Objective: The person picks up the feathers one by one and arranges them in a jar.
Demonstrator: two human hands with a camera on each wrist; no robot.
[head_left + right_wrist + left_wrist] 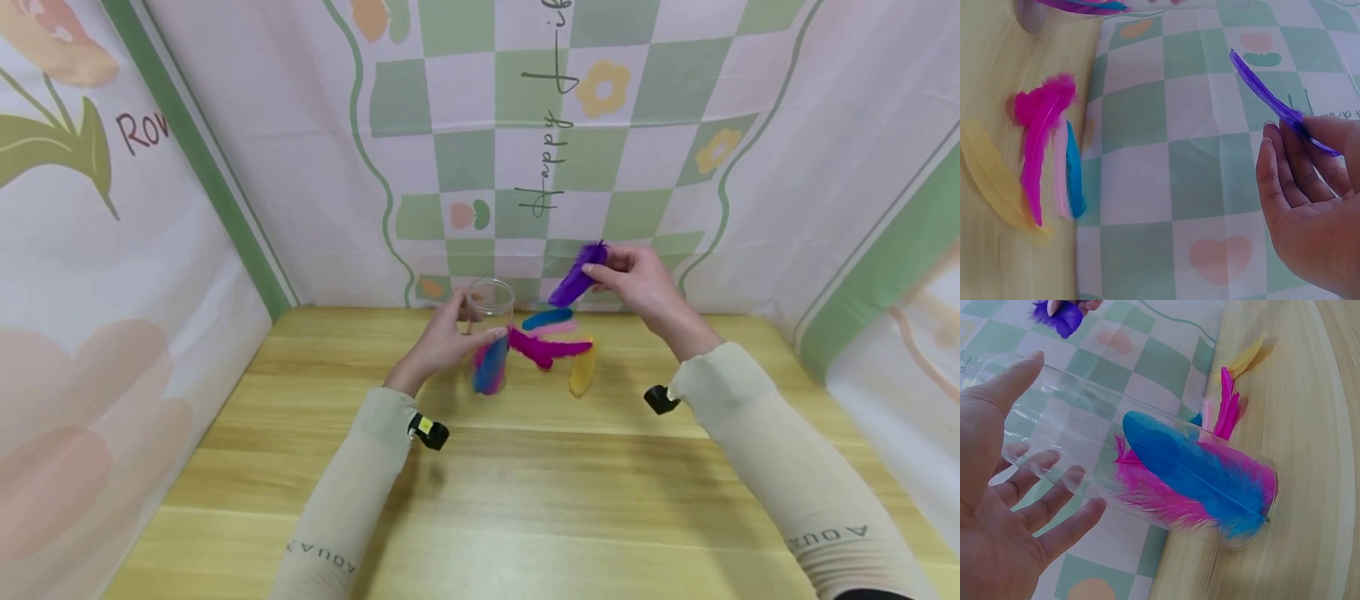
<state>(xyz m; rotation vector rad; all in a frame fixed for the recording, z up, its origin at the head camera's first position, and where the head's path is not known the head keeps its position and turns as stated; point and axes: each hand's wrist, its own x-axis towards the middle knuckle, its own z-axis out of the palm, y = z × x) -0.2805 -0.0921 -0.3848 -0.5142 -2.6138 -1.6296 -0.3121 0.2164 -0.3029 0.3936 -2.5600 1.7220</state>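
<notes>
My left hand (444,340) holds a tall clear jar (1079,406) near its open top, thumb on one side and fingers on the other. Inside, toward the bottom, lie a blue feather (1191,465) and magenta feathers (1154,494). Between thumb and fingertips my right hand (637,283) pinches a purple feather (577,275), raised above the table and to the right of the jar. On the tabletop beside the jar are magenta feathers (1038,147), a yellow feather (991,178), a pale pink feather (1060,169) and another blue feather (1074,172).
The wooden table (480,500) ends against a hanging cloth (457,158) with green checks and flowers. Printed cloth panels also stand at the left (67,333) and right. A small black camera is strapped to each sleeved wrist.
</notes>
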